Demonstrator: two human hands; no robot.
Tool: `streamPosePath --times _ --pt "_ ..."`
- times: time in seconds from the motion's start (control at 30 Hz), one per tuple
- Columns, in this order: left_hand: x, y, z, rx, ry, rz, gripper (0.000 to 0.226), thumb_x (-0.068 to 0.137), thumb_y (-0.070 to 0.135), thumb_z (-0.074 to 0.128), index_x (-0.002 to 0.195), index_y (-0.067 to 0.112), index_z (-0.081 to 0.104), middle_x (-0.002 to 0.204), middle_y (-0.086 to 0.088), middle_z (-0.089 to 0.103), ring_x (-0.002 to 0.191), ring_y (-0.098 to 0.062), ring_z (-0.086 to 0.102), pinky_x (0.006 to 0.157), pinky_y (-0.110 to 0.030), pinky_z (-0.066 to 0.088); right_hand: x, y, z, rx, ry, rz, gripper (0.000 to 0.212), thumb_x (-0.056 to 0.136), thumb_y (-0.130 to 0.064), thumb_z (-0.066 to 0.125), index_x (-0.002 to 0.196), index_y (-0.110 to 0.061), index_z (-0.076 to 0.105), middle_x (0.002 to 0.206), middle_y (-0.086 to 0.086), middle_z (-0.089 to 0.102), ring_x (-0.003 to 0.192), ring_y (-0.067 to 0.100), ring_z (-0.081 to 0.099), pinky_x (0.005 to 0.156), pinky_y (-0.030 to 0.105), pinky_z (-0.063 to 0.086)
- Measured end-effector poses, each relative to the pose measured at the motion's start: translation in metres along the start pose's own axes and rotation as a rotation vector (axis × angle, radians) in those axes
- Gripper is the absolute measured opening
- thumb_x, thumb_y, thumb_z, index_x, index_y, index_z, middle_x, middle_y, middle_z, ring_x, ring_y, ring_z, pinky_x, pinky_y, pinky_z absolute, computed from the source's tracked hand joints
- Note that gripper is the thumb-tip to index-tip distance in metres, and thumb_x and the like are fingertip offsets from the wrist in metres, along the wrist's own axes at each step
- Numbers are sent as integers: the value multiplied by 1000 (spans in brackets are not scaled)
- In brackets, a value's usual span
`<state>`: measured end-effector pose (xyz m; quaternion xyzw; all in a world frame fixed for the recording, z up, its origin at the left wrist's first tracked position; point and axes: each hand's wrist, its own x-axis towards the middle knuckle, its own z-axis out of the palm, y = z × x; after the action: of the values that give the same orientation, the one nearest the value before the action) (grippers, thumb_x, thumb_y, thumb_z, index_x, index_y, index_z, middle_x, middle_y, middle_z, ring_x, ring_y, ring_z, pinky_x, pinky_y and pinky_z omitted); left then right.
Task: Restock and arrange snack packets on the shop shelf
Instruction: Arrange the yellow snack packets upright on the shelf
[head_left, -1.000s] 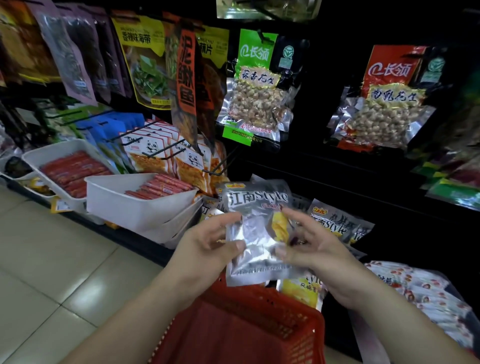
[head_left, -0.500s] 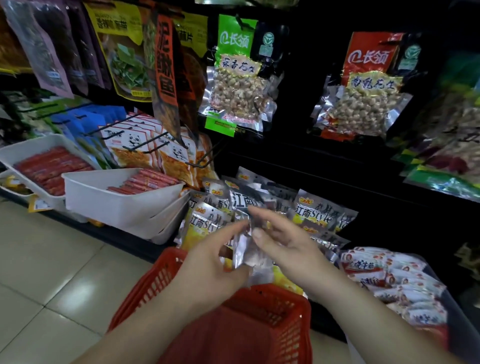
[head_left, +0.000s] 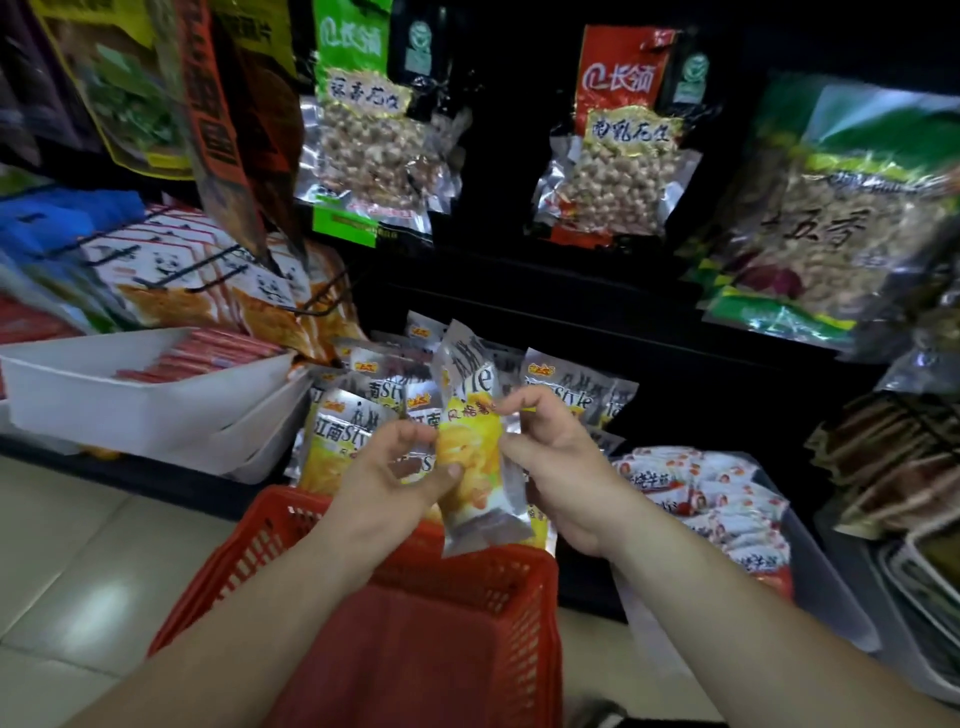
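Snack packet (head_left: 470, 460) upright in two-sided pinch between left hand (head_left: 387, 467) and right hand (head_left: 553, 454).

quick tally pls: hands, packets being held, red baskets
hands: 2 (left hand, right hand)
held packet: 1, pinched from both sides
red basket: 1
total: 4

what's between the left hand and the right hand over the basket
One silver and yellow snack packet, upright: the left hand pinches one edge, the right hand the other, above the red basket. The head view shows it.
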<state>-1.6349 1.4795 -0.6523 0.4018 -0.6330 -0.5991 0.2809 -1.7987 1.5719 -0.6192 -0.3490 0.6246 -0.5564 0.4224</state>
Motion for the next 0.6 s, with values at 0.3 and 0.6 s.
streamPosePath --times 0.3,0.6 --pt "-6 7 -20 -106 32 -62 33 85 5 83 105 28 69 111 -3 69 82 -17 72 67 -30 61 -4 4 6 -131 71 -40 34 95 5 60 92 -28 63 111 14 69 103 35 63 93 49 51" --pt "-10 3 -59 -19 76 45 45 86 3 80 113 38 69 115 2 69 97 -22 70 81 -43 63 5 -9 52 -276 88 -128 49 90 -19 81 124 -51 66 86 -10 48 85 15 49 80 33 45"
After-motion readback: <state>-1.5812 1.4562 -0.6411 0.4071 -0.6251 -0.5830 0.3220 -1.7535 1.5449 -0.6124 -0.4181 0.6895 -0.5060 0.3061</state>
